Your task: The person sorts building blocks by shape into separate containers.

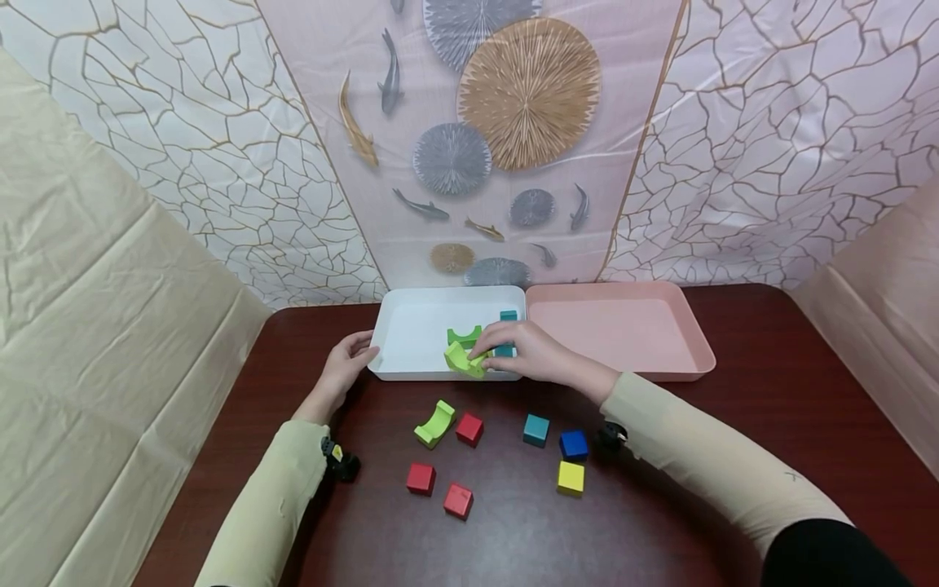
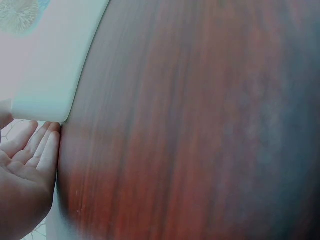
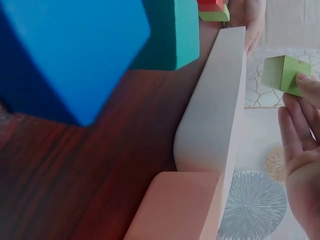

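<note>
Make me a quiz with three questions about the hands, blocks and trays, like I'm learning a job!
1. What does the right hand hold?
A) yellow cube
B) green block
C) blue cube

2. True or false: the left hand is touching the pink tray.

3. How many red cubes lie on the table?

Key:
1. B
2. False; it is at the left edge of the white tray.
3. Three
</note>
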The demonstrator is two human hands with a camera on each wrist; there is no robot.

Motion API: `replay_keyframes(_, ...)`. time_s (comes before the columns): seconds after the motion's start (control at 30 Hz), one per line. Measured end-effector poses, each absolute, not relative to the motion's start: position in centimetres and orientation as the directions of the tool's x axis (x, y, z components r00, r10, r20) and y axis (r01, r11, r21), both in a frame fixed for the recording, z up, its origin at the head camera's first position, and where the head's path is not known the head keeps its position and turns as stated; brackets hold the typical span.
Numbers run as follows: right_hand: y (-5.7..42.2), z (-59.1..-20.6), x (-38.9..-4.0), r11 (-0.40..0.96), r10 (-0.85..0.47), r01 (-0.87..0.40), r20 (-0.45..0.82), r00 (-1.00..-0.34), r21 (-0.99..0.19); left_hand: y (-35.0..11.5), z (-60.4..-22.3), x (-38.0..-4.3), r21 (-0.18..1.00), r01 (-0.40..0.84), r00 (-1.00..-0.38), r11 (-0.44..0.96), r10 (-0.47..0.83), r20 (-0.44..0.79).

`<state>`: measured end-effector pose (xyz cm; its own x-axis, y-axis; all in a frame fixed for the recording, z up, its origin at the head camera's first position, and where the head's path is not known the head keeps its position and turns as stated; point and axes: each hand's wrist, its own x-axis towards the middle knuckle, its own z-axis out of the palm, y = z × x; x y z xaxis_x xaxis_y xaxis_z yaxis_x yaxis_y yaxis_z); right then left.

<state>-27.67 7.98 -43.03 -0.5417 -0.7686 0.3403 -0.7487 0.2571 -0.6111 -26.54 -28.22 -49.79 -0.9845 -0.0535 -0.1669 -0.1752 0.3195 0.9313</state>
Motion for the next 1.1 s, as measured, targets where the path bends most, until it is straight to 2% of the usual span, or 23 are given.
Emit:
replay_keyframes(0.3,6.8,-43.1,-28.6,0.262,-0.745,-0.692,0.315,-0.588,-0.673,-28.3,-50.2,-26.6,0.931,-0.174,-0.985,0.32,-0.056,-0.165)
replay_keyframes(1.1,2.9,-43.8,-30.3,0.372,-0.72,-0.668,0.254,-0.646,-0.645,-28.3,-49.7,-26.5,0.933,-0.167,-0.986,0.318,-0.043,-0.162)
